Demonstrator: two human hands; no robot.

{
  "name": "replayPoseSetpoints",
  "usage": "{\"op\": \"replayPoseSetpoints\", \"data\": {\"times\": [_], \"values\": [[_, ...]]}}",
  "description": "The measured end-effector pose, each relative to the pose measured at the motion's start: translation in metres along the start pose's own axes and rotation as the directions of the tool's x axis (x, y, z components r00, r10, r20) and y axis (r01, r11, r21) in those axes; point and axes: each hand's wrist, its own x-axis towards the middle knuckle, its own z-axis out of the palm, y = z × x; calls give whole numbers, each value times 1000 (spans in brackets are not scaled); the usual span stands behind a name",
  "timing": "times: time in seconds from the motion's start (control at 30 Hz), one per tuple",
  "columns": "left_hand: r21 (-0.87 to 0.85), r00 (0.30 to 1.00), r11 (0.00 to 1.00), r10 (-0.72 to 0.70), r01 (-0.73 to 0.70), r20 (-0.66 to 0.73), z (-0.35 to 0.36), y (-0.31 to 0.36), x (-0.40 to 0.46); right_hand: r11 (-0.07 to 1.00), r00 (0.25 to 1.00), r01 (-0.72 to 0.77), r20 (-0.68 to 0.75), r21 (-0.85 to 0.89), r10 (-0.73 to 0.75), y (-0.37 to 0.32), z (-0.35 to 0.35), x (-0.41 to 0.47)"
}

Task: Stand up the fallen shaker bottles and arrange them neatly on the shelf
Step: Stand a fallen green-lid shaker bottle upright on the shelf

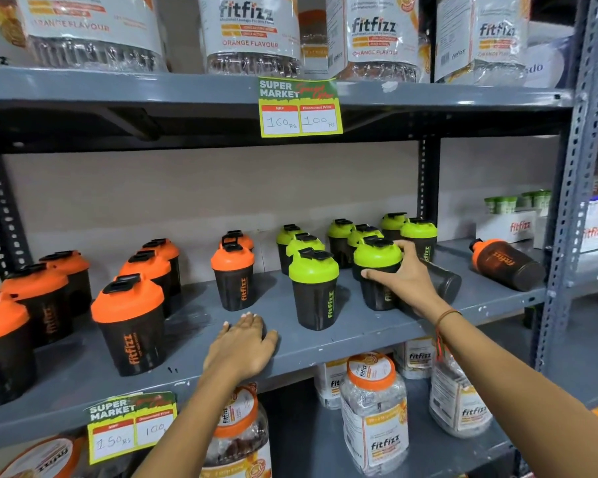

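Note:
On the grey middle shelf [325,343] stand several dark shaker bottles, orange-lidded ones [128,326] on the left and green-lidded ones [314,291] in the middle. My right hand [406,276] grips an upright green-lidded shaker [376,262] around its body just under the lid. Behind my wrist a dark bottle [445,282] lies on its side, its lid hidden. Farther right an orange-lidded shaker [506,263] lies fallen on the shelf. My left hand [244,345] rests flat on the shelf's front edge, fingers spread, holding nothing.
Large Fitfizz jars [252,32] fill the shelf above, and more jars [375,408] sit on the one below. Price tags [299,106] hang from the shelf edges. A slotted upright post [566,208] bounds the right side; white boxes [511,225] sit at the back right.

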Motion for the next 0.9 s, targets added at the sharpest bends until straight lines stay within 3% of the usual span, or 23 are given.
{"op": "replayPoseSetpoints", "data": {"times": [0.13,0.27,0.4,0.47,0.5,0.57,0.63,0.77,0.9], "values": [[11,1000,1000,-9,9,15,0,0,2,1000,999,-22,42,14,22,7,0,-4],[-3,999,1000,-24,24,35,2,-2,6,995,990,87,113,-43,-81,5,-14,-2],[-14,998,999,-43,44,53,3,-5,10,966,950,238,-182,-99,-253,4,-40,12],[-14,997,999,-50,51,57,5,-6,10,925,934,234,-194,-300,-299,9,-63,33],[-12,997,999,-51,52,57,5,-6,10,876,962,187,-97,-444,-255,13,-75,46],[-10,997,998,-56,57,58,6,-6,10,720,985,99,171,-686,27,17,-93,68],[-12,996,998,-66,67,63,5,-6,10,626,895,87,337,-775,293,19,-101,82],[-15,993,996,-83,84,82,4,-8,12,802,729,-120,496,-585,471,33,-99,94],[-21,989,993,-114,116,90,6,-12,13,872,706,-158,565,-463,428,49,-88,90]]}}
